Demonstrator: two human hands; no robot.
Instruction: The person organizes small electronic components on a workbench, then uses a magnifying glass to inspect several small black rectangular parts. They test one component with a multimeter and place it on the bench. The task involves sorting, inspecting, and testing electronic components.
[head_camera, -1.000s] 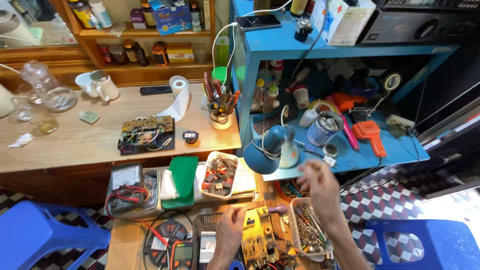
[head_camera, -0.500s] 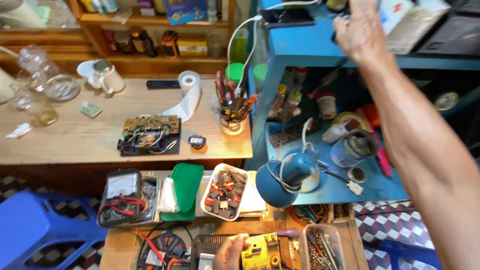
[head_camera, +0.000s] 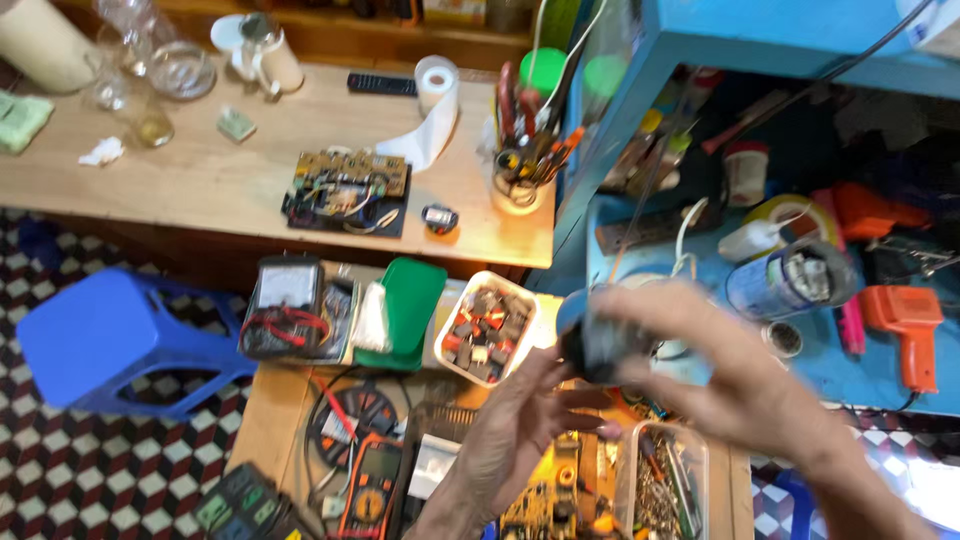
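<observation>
My right hand (head_camera: 745, 390) holds a dark round object (head_camera: 597, 345), blurred by motion, above the low workbench. From below, my left hand (head_camera: 515, 430) reaches up to it with fingers spread, its fingertips at the object's lower left edge. Under the hands lie a yellow circuit board (head_camera: 555, 500) and a clear tub of small metal parts (head_camera: 665, 490). Just left of the object stands a white tray of small components (head_camera: 487, 328).
A green lid (head_camera: 410, 305), a black analogue meter (head_camera: 285, 305) and an orange multimeter (head_camera: 372, 490) lie on the low bench. The wooden table (head_camera: 200, 190) carries a circuit board (head_camera: 348, 192), a tool cup (head_camera: 520, 180) and a paper roll (head_camera: 435, 90). Blue shelf (head_camera: 830, 345) at right, blue stool (head_camera: 110, 335) at left.
My right arm has come down from the top of the blue shelf with the dark object in hand. My left hand has risen from the yellow board to meet it.
</observation>
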